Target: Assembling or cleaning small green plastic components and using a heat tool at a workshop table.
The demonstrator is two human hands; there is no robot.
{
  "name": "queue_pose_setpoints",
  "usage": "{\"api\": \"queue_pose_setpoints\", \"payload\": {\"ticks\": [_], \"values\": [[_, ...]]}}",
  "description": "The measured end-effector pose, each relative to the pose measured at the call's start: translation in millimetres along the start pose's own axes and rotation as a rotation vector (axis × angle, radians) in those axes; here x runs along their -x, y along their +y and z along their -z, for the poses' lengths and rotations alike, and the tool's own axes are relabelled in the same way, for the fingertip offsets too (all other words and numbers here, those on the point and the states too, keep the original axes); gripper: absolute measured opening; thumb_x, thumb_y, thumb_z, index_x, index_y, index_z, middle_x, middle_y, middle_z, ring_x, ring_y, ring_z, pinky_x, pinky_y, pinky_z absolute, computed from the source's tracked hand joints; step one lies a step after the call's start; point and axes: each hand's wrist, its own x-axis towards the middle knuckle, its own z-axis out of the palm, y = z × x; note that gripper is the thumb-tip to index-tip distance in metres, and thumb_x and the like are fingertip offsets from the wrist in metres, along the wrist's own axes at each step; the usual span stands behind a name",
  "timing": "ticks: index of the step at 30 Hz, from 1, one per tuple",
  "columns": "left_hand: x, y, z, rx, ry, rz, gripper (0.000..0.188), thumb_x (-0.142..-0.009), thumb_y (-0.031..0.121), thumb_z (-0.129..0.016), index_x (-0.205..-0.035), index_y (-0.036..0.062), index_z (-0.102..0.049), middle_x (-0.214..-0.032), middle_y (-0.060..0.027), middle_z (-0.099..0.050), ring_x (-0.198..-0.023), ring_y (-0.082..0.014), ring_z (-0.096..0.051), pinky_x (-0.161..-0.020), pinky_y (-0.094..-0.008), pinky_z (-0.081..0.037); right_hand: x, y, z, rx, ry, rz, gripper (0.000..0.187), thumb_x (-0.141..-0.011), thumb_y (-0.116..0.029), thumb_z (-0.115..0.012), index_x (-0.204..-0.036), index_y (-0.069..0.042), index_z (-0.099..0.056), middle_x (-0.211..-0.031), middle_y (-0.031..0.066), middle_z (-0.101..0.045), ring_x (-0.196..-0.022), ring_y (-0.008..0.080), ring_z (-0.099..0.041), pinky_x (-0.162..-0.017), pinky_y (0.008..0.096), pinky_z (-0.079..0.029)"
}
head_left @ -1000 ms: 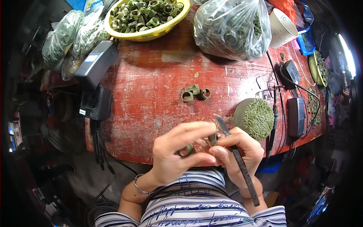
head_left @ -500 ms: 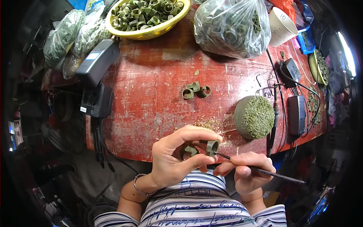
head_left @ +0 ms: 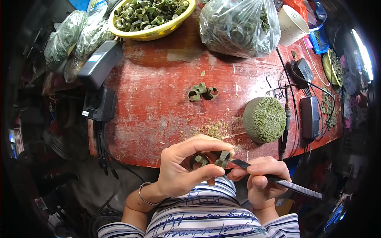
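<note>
Between the thumb and fingertips of my left hand is a dull green ring. A second green ring sits deeper within the same curled fingers. My right hand grips a dark flat file, whose rough end sticks out to the lower right. The file's narrow tip lies close beside the held ring; whether it touches cannot be made out. Beyond my hands, a small group of green rings rests on the red table.
A green round block with a rough top stands right of my hands, near cables and a thin-handled tool. Behind are a yellow basket of rings, a plastic bag and a white cup. Black devices line the left edge.
The file has turned, so its broad flat side now shows, and its tip has drawn out of the ring's opening. The held ring has turned so that its outer band shows more.
</note>
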Motion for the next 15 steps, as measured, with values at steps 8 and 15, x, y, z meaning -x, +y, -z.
{"api": "queue_pose_setpoints", "payload": {"ticks": [8, 15], "values": [[4.7, -5.7, 3.7, -0.058, -0.082, -0.012, 0.029, -0.073, 0.008, -0.067, -0.096, -0.0088, -0.06, -0.089, -0.0167, -0.059, -0.059, -0.0105, -0.057, -0.042, -0.0175, -0.046, -3.9, 4.3, 5.4, 0.15, -0.12, 0.129, 0.013, -0.081, -0.001, -0.057, -0.094, 0.0, -0.06, -0.087, 0.0162, -0.063, -0.066, 0.0225, -0.061, -0.06, 0.0285, -0.049], [3.5, -7.3, 3.7, -0.025, -0.076, 0.034, 0.027, -0.074, 0.009, -0.067, -0.094, -0.008, -0.061, -0.087, -0.0139, -0.059, -0.055, -0.0092, -0.055, -0.037, -0.0161, -0.043, -21.6, 2.8, 5.5, 0.547, -0.309, 0.703, 0.03, -0.057, -0.003, -0.063, -0.086, 0.003, -0.061, -0.078, 0.016, -0.06, -0.058, 0.0216, -0.06, -0.048, 0.0257, -0.051]]}}
